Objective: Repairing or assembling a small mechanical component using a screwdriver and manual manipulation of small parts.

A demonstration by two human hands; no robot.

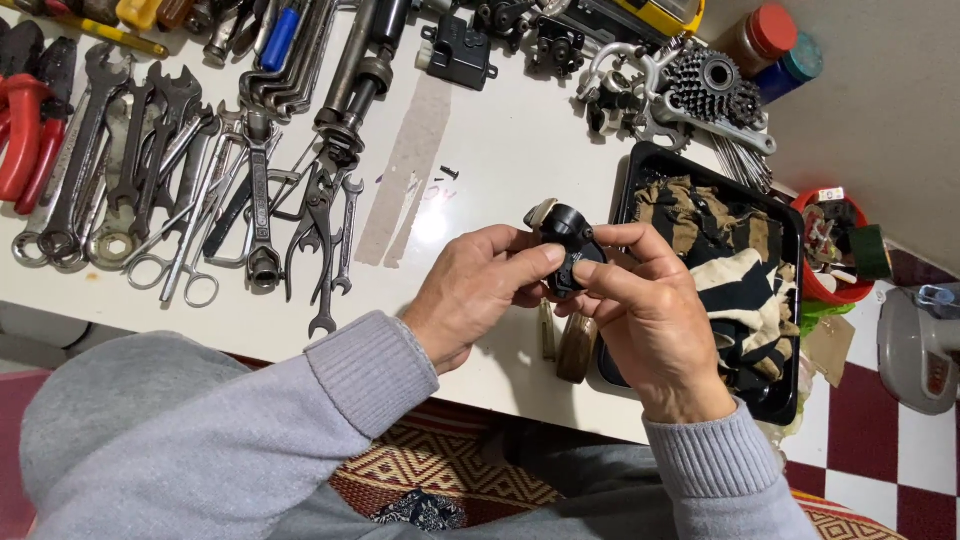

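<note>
Both hands hold one small black mechanical part point(567, 243) above the front edge of the white surface point(490, 150). Left hand point(478, 290): grip pinched on the part, thumb across its front, fingers curled behind. Right hand point(650, 320): grip closed on the same part from the right, index finger and thumb pressing its lower side. Grey sleeves on both arms. Just right of the hands, a black tray point(790, 400) with dirty rags point(735, 270). Left on the surface, a row of wrenches point(160, 150) and scissors point(180, 270), red-handled pliers point(25, 130) at far left. Top right, a bicycle cassette sprocket point(712, 85). Red bowl point(835, 290) of small bits beyond the tray.
</note>
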